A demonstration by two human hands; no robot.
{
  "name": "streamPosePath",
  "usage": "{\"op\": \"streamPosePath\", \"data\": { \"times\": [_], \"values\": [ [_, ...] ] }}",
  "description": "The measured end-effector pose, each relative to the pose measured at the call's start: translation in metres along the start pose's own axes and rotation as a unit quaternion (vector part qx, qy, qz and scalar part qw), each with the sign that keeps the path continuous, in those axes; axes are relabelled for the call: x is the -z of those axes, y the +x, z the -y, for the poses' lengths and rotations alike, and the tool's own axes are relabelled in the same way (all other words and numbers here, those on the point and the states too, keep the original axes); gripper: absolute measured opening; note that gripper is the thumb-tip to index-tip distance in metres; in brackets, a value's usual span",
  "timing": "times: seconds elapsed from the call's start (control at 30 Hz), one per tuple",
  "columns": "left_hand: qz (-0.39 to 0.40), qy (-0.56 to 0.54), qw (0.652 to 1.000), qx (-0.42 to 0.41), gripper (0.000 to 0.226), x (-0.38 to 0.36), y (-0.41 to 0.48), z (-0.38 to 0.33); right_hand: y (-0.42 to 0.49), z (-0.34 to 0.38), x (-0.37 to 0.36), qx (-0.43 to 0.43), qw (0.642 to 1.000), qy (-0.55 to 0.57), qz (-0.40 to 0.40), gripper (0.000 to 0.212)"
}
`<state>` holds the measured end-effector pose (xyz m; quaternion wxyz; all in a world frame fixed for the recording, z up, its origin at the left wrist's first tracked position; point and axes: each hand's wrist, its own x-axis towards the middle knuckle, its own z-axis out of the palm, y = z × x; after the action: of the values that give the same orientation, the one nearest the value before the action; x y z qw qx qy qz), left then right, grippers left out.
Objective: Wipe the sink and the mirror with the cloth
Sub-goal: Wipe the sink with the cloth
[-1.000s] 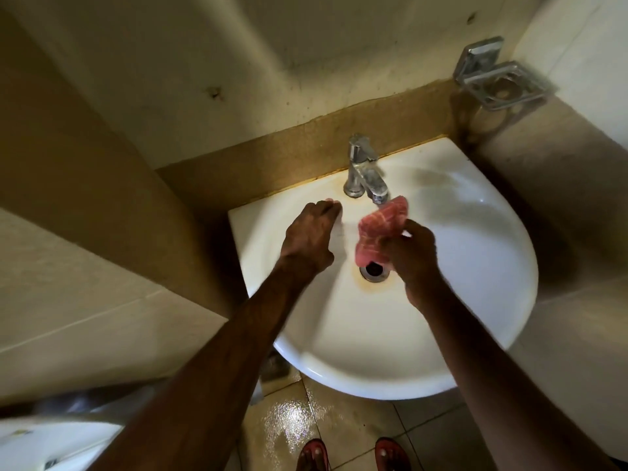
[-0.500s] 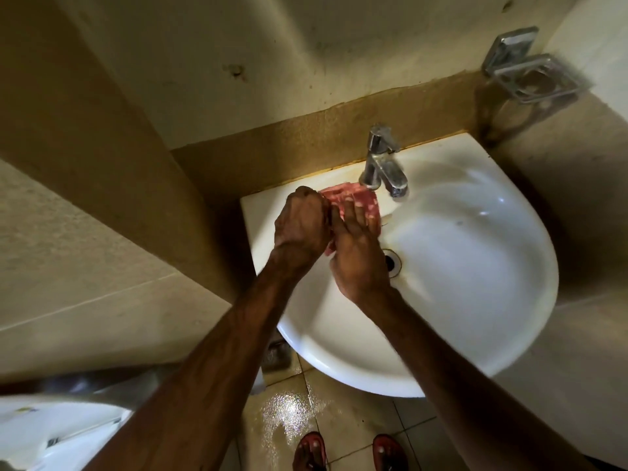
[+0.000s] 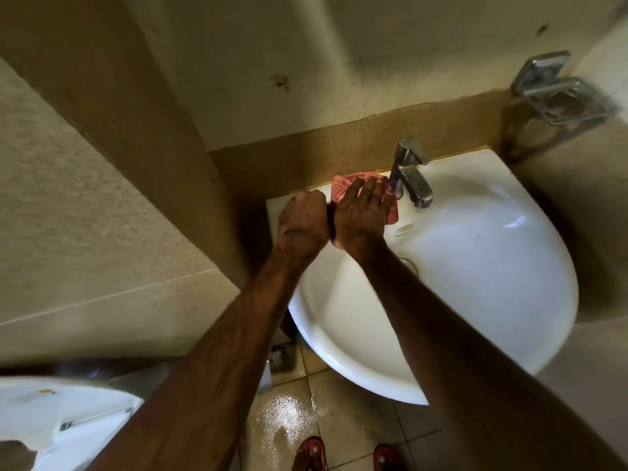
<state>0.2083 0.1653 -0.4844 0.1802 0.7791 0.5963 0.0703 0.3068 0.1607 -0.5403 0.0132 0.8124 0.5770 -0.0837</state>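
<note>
At the sink's (image 3: 475,266) back left corner, just left of the tap (image 3: 409,173), the right hand (image 3: 360,215) lies flat with fingers spread, pressing the cloth (image 3: 339,185) onto the rim. The left hand (image 3: 302,222) sits beside it, touching it, curled into a loose fist near the cloth's left edge; whether it pinches any fabric cannot be told.

Room is tight on that side: the brown wall band runs right behind the cloth, a wall corner stands close on the left, and the tap blocks the right. The bowl to the right and toward the front lies open, its rim curving round to the near edge above the wet floor tiles (image 3: 282,413).

Pink with a mottled pattern, the cloth is spread flat and mostly covered by the right hand, showing only beyond the fingertips and along the right side.

The right forearm hides most of the drain. A metal holder (image 3: 560,93) on the wall at upper right is blurred. A white fixture (image 3: 51,413) at lower left is cut off by the frame, as are two red sandals (image 3: 311,452) at the bottom.
</note>
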Motion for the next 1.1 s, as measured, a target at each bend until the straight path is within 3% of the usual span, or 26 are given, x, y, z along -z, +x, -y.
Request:
{"op": "streamPosePath", "data": {
  "times": [0.2,0.37,0.53,0.6,0.7,0.8,0.87,0.93,1.0,1.07,1.1],
  "values": [
    [0.014,0.055,0.998,-0.021,0.024,-0.003,-0.006,-0.007,-0.014,-0.013,-0.001,0.045,0.996,-0.076,-0.001,0.091],
    [0.016,0.074,0.997,-0.019,0.026,-0.006,-0.008,-0.003,0.001,-0.001,0.019,-0.045,0.983,-0.172,0.046,0.089],
    [0.022,0.061,0.998,-0.020,0.027,-0.003,-0.009,-0.001,0.009,0.022,0.023,-0.094,0.967,-0.229,0.057,0.050],
    [0.023,0.051,0.998,-0.020,0.027,-0.001,-0.011,0.002,0.009,0.016,0.018,-0.077,0.972,-0.218,0.033,0.048],
    [0.029,0.042,0.998,-0.026,0.029,0.001,-0.014,0.003,0.005,-0.003,0.006,-0.017,0.986,-0.166,-0.018,0.059],
    [0.022,0.049,0.998,-0.026,0.031,0.002,-0.016,0.000,-0.019,-0.033,0.006,0.105,0.986,-0.080,-0.101,0.050],
    [0.022,0.057,0.998,-0.026,0.030,0.002,-0.017,-0.002,-0.043,-0.057,0.006,0.136,0.980,-0.026,-0.145,0.043],
    [0.027,0.072,0.997,-0.031,0.029,0.001,-0.018,-0.007,-0.068,-0.088,0.004,0.135,0.982,0.008,-0.130,0.035],
    [0.029,0.073,0.996,-0.034,0.028,-0.002,-0.017,-0.014,-0.091,-0.119,0.003,0.102,0.983,0.114,-0.098,0.030],
    [0.040,0.053,0.997,-0.039,0.030,-0.006,-0.014,-0.028,-0.108,-0.143,0.016,0.026,0.961,0.262,-0.083,0.017],
    [0.048,0.039,0.997,-0.048,0.033,-0.010,-0.010,-0.037,-0.108,-0.152,0.023,-0.006,0.935,0.345,-0.080,0.031]
  ]
}}
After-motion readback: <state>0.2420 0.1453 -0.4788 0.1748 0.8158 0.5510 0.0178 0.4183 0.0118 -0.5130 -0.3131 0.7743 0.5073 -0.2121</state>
